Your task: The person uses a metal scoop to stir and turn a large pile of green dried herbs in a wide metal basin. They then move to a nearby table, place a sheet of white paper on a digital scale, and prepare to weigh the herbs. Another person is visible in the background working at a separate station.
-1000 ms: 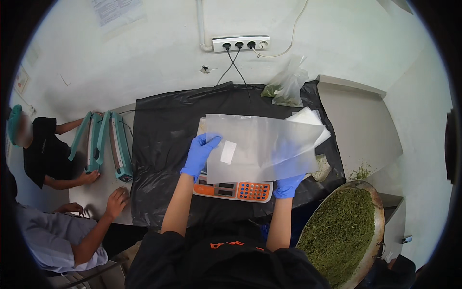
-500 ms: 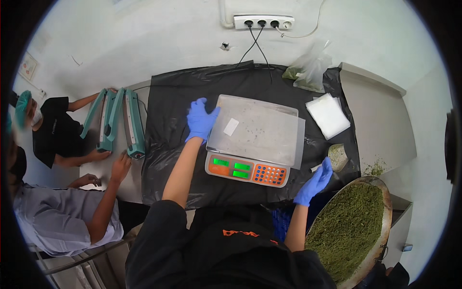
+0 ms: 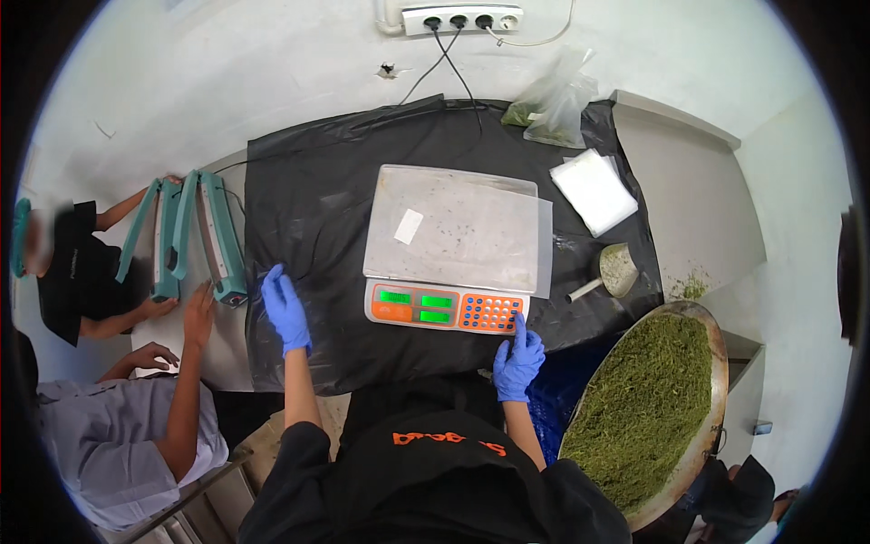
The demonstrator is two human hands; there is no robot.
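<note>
A weighing scale (image 3: 458, 231) with a flat metal platter and an orange front panel stands on black plastic sheeting. Its green displays are lit. My right hand (image 3: 517, 367), in a blue glove, has its index finger stretched onto the right edge of the keypad (image 3: 489, 312) and holds nothing. Left of the scale, my left hand (image 3: 285, 310), gloved too, is open over the sheeting with no object in it. A small white slip (image 3: 409, 227) lies on the platter. From under the platter's right side a translucent sheet (image 3: 545, 249) sticks out.
Right of the scale lie a metal scoop (image 3: 619, 270), a stack of clear bags (image 3: 595, 192) and a plastic bag with green leaf (image 3: 553, 104). A large pan of chopped green leaf (image 3: 648, 408) is at lower right. Two people work by teal bag sealers (image 3: 217, 236) at left.
My left hand has come away from the platter's left edge toward me. My right hand has moved left from beside the scoop to the scale's keypad. The view has shifted slightly.
</note>
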